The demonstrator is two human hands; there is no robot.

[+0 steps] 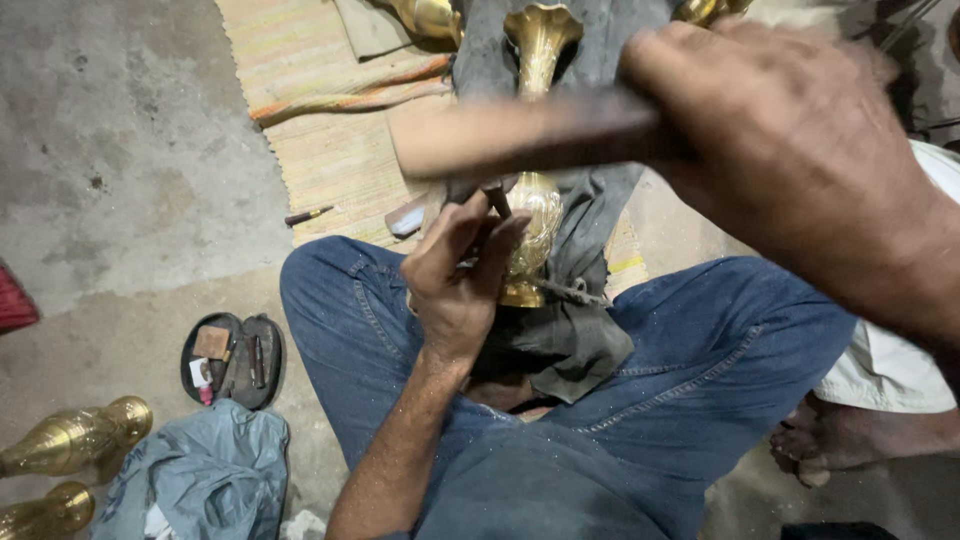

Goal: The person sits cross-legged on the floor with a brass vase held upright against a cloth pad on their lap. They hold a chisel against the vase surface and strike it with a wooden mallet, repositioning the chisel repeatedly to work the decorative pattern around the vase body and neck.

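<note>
My left hand grips a thin metal chisel with its tip set against a brass vase. The vase lies lengthways on a dark cloth between my knees, flared mouth pointing away. My right hand is raised above it, shut on a wooden mallet that is blurred from motion. My blue jeans frame the work on both sides.
A woven straw mat lies ahead on the concrete floor. A small oval tray of tools sits at left. Brass vases and a grey cloth bag lie at lower left. Another person's bare foot rests at right.
</note>
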